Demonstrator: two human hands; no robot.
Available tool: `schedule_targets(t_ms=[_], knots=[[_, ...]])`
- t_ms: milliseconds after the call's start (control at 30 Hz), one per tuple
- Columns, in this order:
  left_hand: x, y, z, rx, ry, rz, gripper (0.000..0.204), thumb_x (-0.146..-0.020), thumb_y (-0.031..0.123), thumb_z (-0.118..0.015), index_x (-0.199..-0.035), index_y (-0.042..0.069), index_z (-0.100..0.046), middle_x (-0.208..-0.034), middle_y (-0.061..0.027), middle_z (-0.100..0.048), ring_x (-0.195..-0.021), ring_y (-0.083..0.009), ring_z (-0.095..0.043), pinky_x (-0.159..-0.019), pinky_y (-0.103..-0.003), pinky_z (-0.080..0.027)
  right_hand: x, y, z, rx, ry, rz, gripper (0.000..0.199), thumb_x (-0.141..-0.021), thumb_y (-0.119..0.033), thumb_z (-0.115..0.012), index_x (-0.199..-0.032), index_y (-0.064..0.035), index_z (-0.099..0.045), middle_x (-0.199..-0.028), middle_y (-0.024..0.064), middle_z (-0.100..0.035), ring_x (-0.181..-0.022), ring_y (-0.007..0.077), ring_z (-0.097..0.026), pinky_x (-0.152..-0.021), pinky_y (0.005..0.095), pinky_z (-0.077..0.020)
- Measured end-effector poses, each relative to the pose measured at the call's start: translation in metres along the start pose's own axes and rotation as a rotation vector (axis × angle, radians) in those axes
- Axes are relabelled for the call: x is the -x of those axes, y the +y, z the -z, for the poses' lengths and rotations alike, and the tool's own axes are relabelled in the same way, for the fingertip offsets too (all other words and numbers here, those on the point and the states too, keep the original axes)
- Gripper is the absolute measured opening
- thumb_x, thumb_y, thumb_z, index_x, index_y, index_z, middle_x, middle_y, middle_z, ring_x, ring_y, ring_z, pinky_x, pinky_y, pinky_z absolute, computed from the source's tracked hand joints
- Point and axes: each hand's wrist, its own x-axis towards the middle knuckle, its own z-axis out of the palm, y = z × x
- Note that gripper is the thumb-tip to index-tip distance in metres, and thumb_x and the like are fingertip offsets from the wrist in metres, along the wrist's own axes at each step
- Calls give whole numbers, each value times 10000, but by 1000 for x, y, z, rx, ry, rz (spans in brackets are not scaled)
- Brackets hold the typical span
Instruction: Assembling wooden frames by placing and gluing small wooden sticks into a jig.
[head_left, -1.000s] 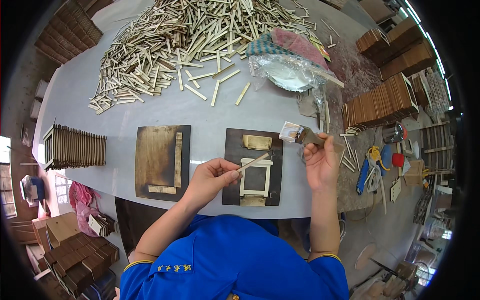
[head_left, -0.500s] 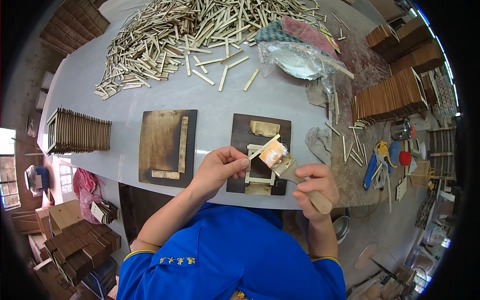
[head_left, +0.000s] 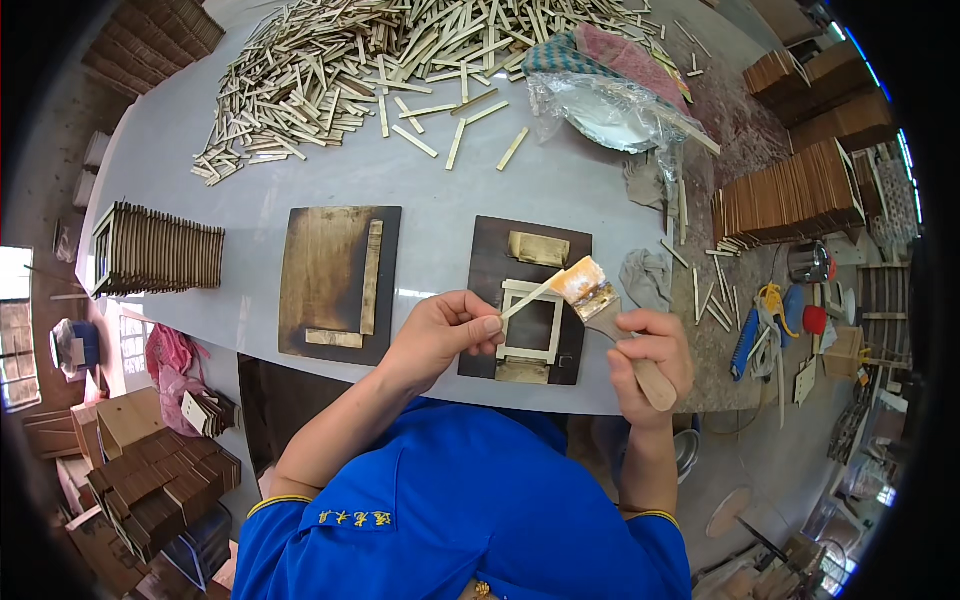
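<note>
My left hand (head_left: 455, 335) pinches one end of a thin pale wooden strip (head_left: 527, 301) between thumb and fingers. A flat paintbrush (head_left: 604, 312) with a wooden handle is gripped in my right hand (head_left: 650, 368). Its bristles, coated orange and white, touch the strip's far end. Below them a pale wooden frame (head_left: 553, 325) lies on a dark jig board (head_left: 482, 262), which has wooden blocks fixed at its top and bottom. To the left lies a second board (head_left: 330, 265) with wooden guide strips along its right and lower sides.
Loose wooden strips (head_left: 300, 95) are heaped at the table's far side. A plastic-wrapped bowl (head_left: 612, 122) and cloths (head_left: 620, 55) lie far right of the heap. Stacked frames (head_left: 160, 248) stand at the left, more stacks (head_left: 790, 195) at the right, near pliers (head_left: 772, 310).
My right hand has moved slightly right with the brush, and the bristles have shifted to the strip's outer tip. My left hand keeps its pinch on the strip.
</note>
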Motion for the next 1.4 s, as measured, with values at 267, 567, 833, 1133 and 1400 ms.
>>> schedule_targets(t_ms=[267,567,833,1133,1400], knots=[[-4,1,-5,-8,38,20,60,-993,37,-725,-964,-13,-711,-853,-117,-726,-699,-128,-639,-690,-229,-544,5,-13,-13,-137,-62,-6,218,-808,-17,-809,-975,-68,-679,-1153,156,-718,-940,268,-679,-829,358,-565],[-3,0,0,-1,37,28,61,-989,42,-732,-964,-10,-715,-852,-119,-731,-694,-132,-643,-682,-229,-545,7,-6,-7,-79,5,-33,229,-813,-36,-827,-986,-77,-682,-1154,154,-717,-944,263,-679,-827,356,-564],[-3,-2,0,49,27,54,64,-997,51,-723,-990,-11,-733,-852,-103,-743,-711,-105,-649,-663,-200,-521,9,-16,-16,-172,-70,3,238,-813,-33,-840,-990,-81,-689,-1155,154,-717,-940,256,-681,-820,355,-563],[-1,-4,2,28,18,51,68,-996,61,-730,-987,-7,-731,-861,-110,-746,-712,-111,-649,-670,-204,-528,9,-16,-17,-226,-138,-4,254,-790,-4,-841,-988,-76,-699,-1142,156,-720,-927,263,-686,-815,360,-566],[1,-5,4,39,2,27,74,-997,61,-729,-968,-3,-707,-865,-120,-738,-705,-132,-657,-688,-215,-541,1,-6,-3,-21,-72,19,234,-796,-8,-825,-982,-56,-692,-1129,158,-719,-925,273,-685,-816,360,-564]])
